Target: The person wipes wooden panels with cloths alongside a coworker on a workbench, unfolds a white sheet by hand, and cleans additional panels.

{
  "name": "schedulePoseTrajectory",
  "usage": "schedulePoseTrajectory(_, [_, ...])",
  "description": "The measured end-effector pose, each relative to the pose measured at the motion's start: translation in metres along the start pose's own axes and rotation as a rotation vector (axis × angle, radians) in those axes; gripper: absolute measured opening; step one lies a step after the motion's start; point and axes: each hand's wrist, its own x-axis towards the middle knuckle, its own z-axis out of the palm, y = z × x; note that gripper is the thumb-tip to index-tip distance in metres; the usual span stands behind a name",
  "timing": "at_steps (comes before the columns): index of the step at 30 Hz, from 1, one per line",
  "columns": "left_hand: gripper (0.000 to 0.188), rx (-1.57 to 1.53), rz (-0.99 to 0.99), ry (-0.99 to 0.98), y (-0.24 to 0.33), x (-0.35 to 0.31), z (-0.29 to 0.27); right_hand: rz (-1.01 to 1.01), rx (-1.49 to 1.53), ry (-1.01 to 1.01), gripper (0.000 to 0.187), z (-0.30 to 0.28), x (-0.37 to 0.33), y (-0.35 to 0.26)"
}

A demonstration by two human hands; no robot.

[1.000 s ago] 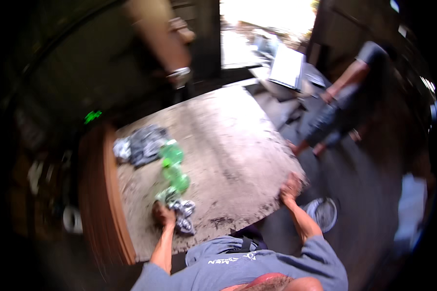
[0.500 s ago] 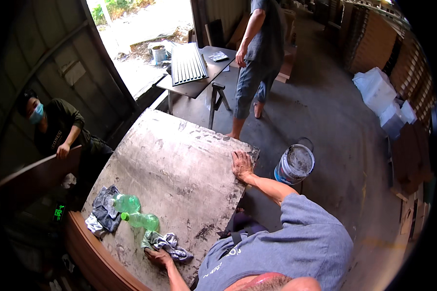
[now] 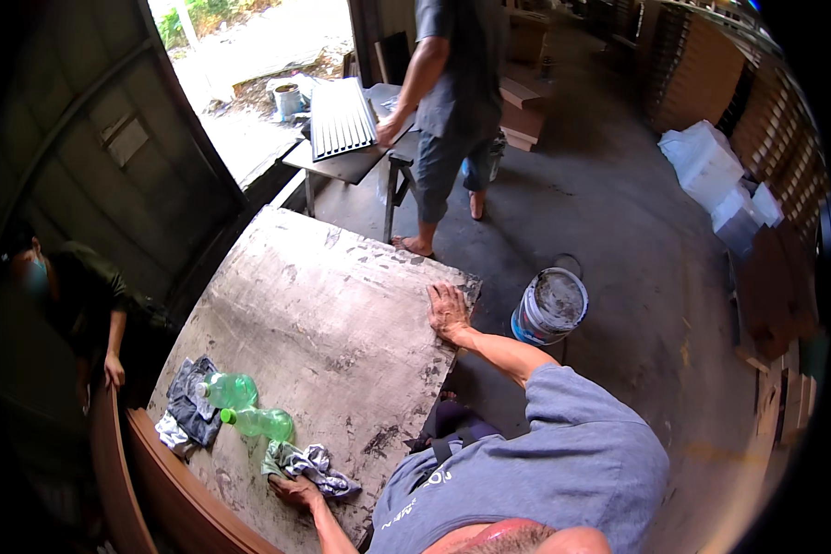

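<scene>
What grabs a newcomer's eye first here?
Probably two translucent green plastic bottles at the left of the scuffed pale tabletop, beyond the crumpled greyish cloth the left hand touches. Then come the sunlit doorway at upper left and the round white bucket on the dark floor, right of the tabletop.

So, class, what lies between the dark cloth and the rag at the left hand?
Two green bottles lie between the dark cloth and the rag at the left hand, in the head view.

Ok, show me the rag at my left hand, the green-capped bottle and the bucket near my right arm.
Rag (image 3: pixel 321 473), head view, on its crumpled middle.
Green-capped bottle (image 3: pixel 266 424), head view, on its body.
Bucket (image 3: pixel 529 318), head view, on its outer wall.
</scene>
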Motion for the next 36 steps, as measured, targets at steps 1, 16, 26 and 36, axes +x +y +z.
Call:
schedulePoseTrajectory(1, [0.046, -0.057, 0.015, 0.011, -0.001, -0.001, -0.012, -0.045, 0.007, 0.012, 0.05, 0.0, -0.002, -0.005])
schedulePoseTrajectory(16, [0.043, -0.037, 0.095, 0.094, -0.02, 0.0, 0.021, -0.035, 0.027, 0.038, 0.047, -0.003, 0.0, 0.002])
schedulePoseTrajectory(26, [0.046, -0.03, -0.082, 0.048, -0.029, -0.014, 0.014, -0.02, 0.016, -0.11, 0.054, 0.027, -0.008, 0.013])
schedulePoseTrajectory(36, [0.031, -0.023, -0.102, 0.011, 0.028, 0.008, -0.035, 0.02, 0.002, -0.156, 0.055, 0.019, 0.003, 0.011])
